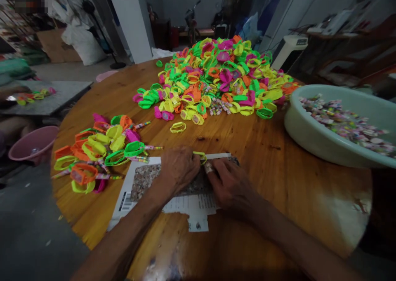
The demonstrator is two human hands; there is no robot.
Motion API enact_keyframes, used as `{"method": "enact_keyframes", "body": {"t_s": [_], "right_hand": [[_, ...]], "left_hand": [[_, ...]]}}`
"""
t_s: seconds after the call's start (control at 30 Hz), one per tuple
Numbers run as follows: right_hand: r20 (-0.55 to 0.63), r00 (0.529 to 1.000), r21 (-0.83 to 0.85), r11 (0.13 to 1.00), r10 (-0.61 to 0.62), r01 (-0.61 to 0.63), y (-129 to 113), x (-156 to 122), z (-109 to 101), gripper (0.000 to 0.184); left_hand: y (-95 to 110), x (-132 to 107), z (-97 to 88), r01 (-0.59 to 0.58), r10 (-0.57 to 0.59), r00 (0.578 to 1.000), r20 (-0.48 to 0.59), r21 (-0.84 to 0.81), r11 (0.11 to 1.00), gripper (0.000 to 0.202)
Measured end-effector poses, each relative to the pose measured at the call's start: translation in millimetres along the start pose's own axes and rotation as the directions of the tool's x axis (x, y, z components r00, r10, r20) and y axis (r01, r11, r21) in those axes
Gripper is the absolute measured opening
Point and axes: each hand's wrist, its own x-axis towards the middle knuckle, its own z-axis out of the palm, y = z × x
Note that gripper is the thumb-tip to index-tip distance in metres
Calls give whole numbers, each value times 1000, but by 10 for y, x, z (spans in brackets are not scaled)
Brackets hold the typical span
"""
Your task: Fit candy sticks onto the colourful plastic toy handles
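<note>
My left hand (180,167) is closed, its fingers curled over the end of a yellow toy watch (200,155) whose strap shows between my hands. Close beside it, my right hand (231,184) has its fingers bent down; what they grip, if anything, is hidden. A whitish wrap, seemingly tape, circles one of its fingers. Under both hands lies a speckled stone slab (145,180), resting on a flattened piece of white printed cardboard (199,224). To the left is a small pile of neon toy watches (95,147), several with striped candy tubes (154,147) sticking out.
A large heap of coloured toy watches (216,75) covers the back of the round wooden table (262,149). At right stands a pale green basin (321,143) of small wrapped pieces. Leftward, another person's arm is near a grey table (66,91), with a pink basin (34,143) below.
</note>
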Motion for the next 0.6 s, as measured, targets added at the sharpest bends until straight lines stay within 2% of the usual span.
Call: {"method": "enact_keyframes", "body": {"t_s": [0.1,0.23,0.37,0.47,0.53,0.6], "right_hand": [[90,996,-18,999,-26,28,13,21,-20,17],[135,990,-33,998,-39,44,29,20,1,16],[80,996,-2,999,-44,44,32,-24,87,17],[-12,999,32,998,-48,48,46,-51,147,19],[-68,997,101,994,-25,32,58,-55,154,17],[-75,997,208,978,34,-17,69,-48,128,14]], "left_hand": [[-41,12,61,-67,68,997,-31,17,998,42],[-61,26,60,-88,88,996,6,16,996,40],[3,17,12,-3,4,1000,28,-31,1000,34],[28,9,8,19,-17,999,40,-62,998,32],[-36,11,-8,27,-22,998,60,-81,996,31],[-194,9,-76,45,-41,998,38,-103,994,29]]}}
